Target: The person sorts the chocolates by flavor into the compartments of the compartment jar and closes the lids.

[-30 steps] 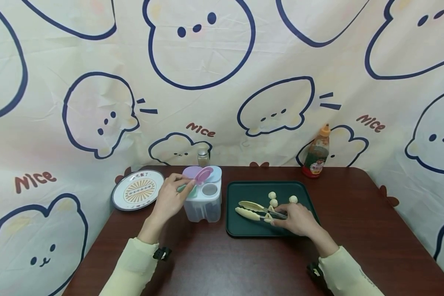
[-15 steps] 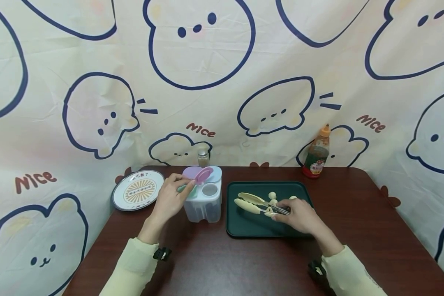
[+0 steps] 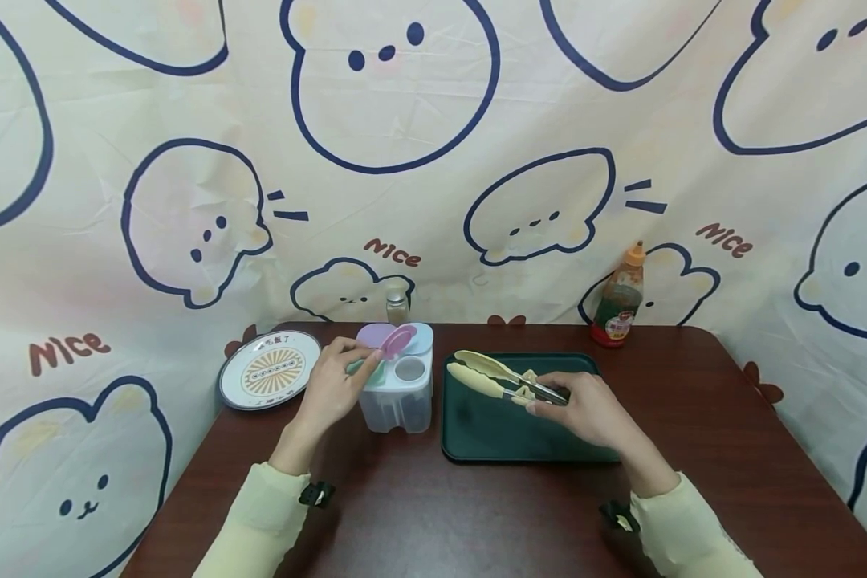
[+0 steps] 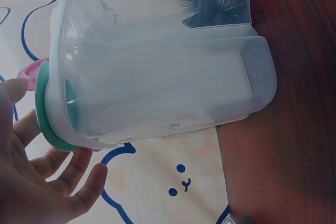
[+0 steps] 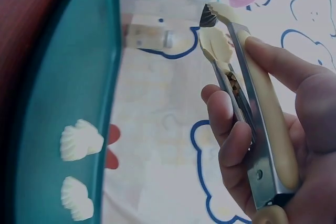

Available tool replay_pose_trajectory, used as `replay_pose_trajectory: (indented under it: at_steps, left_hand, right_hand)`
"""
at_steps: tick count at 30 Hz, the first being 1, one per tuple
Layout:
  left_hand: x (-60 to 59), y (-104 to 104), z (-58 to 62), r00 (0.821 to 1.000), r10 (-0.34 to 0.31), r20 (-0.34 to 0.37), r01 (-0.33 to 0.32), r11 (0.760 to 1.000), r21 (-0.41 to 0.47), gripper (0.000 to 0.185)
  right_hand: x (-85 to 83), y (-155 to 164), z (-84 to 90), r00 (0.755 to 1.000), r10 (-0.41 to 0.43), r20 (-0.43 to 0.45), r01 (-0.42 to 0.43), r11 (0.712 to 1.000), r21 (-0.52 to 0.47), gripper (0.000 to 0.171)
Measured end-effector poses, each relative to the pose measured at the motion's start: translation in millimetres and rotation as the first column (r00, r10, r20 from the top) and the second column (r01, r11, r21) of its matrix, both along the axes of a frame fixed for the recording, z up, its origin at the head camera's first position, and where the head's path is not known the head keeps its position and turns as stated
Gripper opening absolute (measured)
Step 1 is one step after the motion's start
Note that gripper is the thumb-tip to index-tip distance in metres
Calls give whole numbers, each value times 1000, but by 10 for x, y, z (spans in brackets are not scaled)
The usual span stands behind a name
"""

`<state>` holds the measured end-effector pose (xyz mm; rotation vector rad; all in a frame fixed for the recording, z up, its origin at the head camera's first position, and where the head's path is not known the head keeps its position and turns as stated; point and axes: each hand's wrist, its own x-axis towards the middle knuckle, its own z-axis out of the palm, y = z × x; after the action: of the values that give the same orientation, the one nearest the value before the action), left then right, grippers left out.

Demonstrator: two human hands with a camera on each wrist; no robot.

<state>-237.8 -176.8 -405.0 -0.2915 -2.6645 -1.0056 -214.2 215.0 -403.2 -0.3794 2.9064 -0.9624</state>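
Now right hand (image 3: 585,409) gripping tongs (image 3: 502,380), left hand (image 3: 330,388) open against container (image 3: 397,393).

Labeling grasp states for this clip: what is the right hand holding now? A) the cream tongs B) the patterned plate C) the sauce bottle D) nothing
A: the right hand has its grip around the handles of the cream tongs, lifted over the green tray; the right wrist view shows the fingers curled round the handles.
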Motion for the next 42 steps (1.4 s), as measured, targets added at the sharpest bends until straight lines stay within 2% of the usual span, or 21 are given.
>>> replay_pose_trajectory:
  at_steps: [14, 29, 35, 42]
  left_hand:
    - [1, 3, -5, 1000, 0, 8, 0, 1000, 0, 52]
    - [-2, 10, -17, 1000, 12, -7, -12, 1000, -6, 49]
    - [0, 12, -13, 1000, 12, -3, -12, 1000, 0, 50]
    - [-4, 6, -16, 1000, 13, -6, -13, 1000, -2, 50]
  right_hand:
    - [35, -256, 188, 996, 40, -85, -44, 998, -42, 48]
    - [19, -539, 138, 994, 60, -88, -63, 997, -34, 44]
    - [7, -576, 125, 991, 69, -115, -72, 997, -24, 45]
    - [3, -577, 133, 992, 69, -102, -71, 997, -9, 46]
